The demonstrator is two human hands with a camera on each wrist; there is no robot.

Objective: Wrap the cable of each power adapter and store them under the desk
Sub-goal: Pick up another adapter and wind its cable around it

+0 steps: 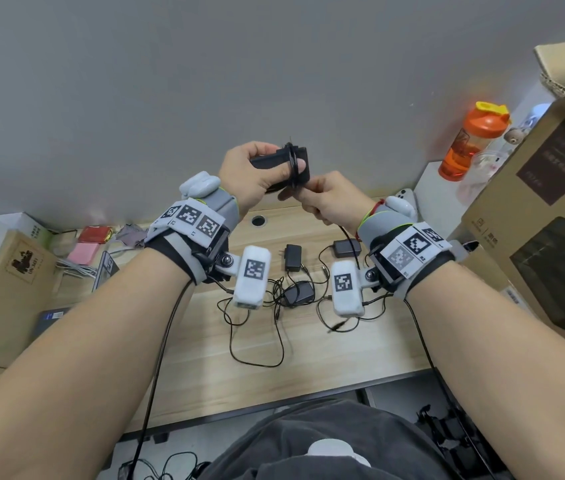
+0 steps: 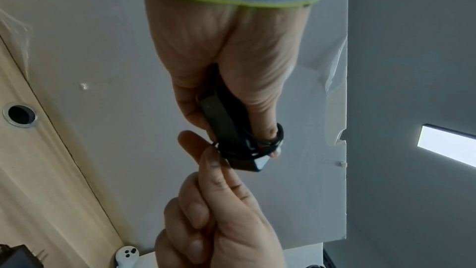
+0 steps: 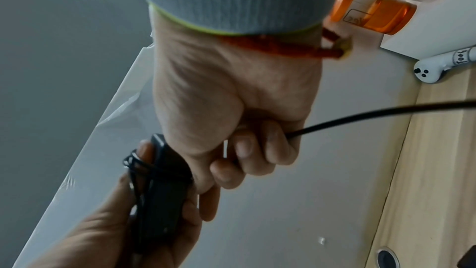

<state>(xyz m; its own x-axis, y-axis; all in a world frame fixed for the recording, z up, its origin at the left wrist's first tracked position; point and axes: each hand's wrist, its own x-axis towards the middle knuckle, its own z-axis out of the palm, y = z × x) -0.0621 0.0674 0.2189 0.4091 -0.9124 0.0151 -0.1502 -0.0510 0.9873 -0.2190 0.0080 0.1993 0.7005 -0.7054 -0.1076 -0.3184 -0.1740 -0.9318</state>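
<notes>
My left hand (image 1: pixel 256 171) grips a black power adapter (image 1: pixel 281 161) raised above the desk, its thumb caught under several turns of thin black cable (image 1: pixel 293 164) wound round the block. In the left wrist view the adapter (image 2: pixel 226 129) points away with the coils (image 2: pixel 260 146) near its far end. My right hand (image 1: pixel 329 202) pinches the loose cable just beside the adapter, and the cable (image 3: pixel 360 117) trails from its curled fingers down toward the desk. Three other black adapters (image 1: pixel 293 258) (image 1: pixel 346 247) (image 1: pixel 300 293) lie on the wooden desk (image 1: pixel 308 348) with tangled cables.
Cardboard boxes stand at the left (image 1: pixel 0 292) and right (image 1: pixel 544 237). An orange shaker bottle (image 1: pixel 471 140) sits at the back right on a white block. A cable hole (image 1: pixel 258 220) opens near the desk's back edge. Pink and red packets (image 1: pixel 87 247) lie at the back left.
</notes>
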